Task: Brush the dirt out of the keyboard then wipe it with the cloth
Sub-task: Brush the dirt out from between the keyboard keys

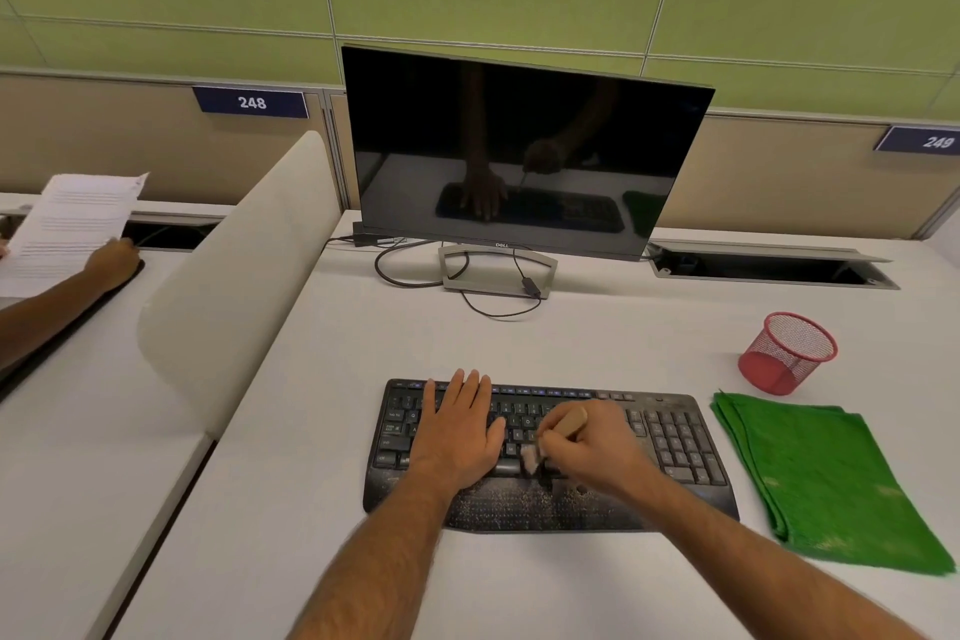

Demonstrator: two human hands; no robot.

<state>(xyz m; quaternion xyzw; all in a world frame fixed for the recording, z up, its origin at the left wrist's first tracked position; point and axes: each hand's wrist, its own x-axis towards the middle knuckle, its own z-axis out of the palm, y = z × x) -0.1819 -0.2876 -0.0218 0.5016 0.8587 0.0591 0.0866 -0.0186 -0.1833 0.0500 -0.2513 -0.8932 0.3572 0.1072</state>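
Note:
A black keyboard [675, 437] lies on the white desk in front of me, its palm rest speckled with pale dirt. My left hand [462, 426] rests flat on the left half of the keys, fingers straight. My right hand [597, 447] grips a small wooden-handled brush [569, 421]; its pale bristles touch the keys near the space bar, blurred. A folded green cloth [826, 483] lies flat to the right of the keyboard, untouched.
A dark monitor [524, 151] stands behind the keyboard, with cables around its stand. At the right, beyond the cloth, sits a red mesh pen cup [787, 353]. A white curved divider [249, 286] bounds the desk on the left; beyond it another person's hand [111, 263] holds papers.

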